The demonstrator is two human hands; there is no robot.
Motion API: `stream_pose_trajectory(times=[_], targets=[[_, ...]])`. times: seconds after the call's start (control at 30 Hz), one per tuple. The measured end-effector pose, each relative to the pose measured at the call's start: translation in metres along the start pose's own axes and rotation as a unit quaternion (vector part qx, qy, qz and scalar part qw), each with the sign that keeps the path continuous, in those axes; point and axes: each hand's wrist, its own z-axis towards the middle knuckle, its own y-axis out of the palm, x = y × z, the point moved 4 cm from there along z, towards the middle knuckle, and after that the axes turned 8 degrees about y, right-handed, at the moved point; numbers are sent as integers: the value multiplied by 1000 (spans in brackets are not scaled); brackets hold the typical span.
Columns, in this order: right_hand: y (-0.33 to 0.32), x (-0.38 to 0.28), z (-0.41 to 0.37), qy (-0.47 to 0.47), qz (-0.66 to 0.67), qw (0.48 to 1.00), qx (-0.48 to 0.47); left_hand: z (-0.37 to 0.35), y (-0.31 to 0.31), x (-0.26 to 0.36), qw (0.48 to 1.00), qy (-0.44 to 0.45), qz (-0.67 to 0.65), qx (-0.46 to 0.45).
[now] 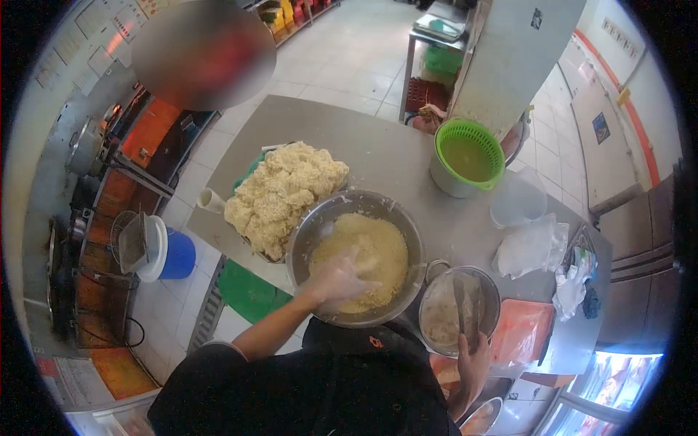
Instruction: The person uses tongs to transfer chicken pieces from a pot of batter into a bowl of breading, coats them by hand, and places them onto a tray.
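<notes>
My left hand [343, 280], dusted with crumbs and slightly blurred, is in a large metal bowl [298, 236], over pale yellow breadcrumbs [382, 251]. Its thumb and fingers look apart, and I see nothing held in it. My right hand [472, 363] grips metal tongs [461, 298], whose far end reaches into a metal pot [494, 294] of pale, wet-looking pieces in liquid. Behind the bowl, a big heap of crumb-coated pieces [287, 185] lies on a tray, mostly hidden under it.
A green basket [443, 138] sits in a bucket at the table's [392, 156] far side. A clear container [520, 198], plastic bags [534, 247] and an orange-red tray [520, 330] lie to the right. A blue bucket [178, 254] stands at left; a blurred person [203, 54] is beyond.
</notes>
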Motion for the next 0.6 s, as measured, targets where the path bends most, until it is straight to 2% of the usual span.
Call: stream_pose_trajectory(times=[0.07, 0.13, 0.2, 0.23, 0.27, 0.3, 0.37, 0.43, 0.5, 0.53, 0.6], targets=[[4, 9, -1, -4, 11, 1000, 4, -20, 12, 0, 998, -33, 26, 48], [3, 9, -5, 4, 1, 1000, 11, -27, 61, -14, 983, -20, 183, 7], [2, 5, -8, 28, -13, 999, -18, -25, 124, -53, 977, 4, 206, -45], [-1, 0, -8, 48, -22, 998, -47, -19, 159, -79, 985, 23, 151, -74], [-2, -3, -7, 66, -30, 995, -73, -16, 160, -78, 987, 25, 111, -109], [0, -3, -5, 53, -33, 996, -60, -13, 160, -76, 987, 24, 70, -144], [1, 4, -4, 29, -41, 998, -30, -14, 114, -28, 972, -12, 17, -232], [-1, 4, -4, 40, -33, 998, -22, -8, 103, -26, 994, 14, 0, -105], [2, 11, -9, 49, -30, 998, -16, 5, 90, -24, 996, 60, -8, -63], [7, 18, -8, 47, -31, 998, -13, 21, 66, -18, 993, 90, -10, -79], [13, 28, -5, 34, -39, 998, -20, 37, 49, -15, 997, 68, 16, -28]])
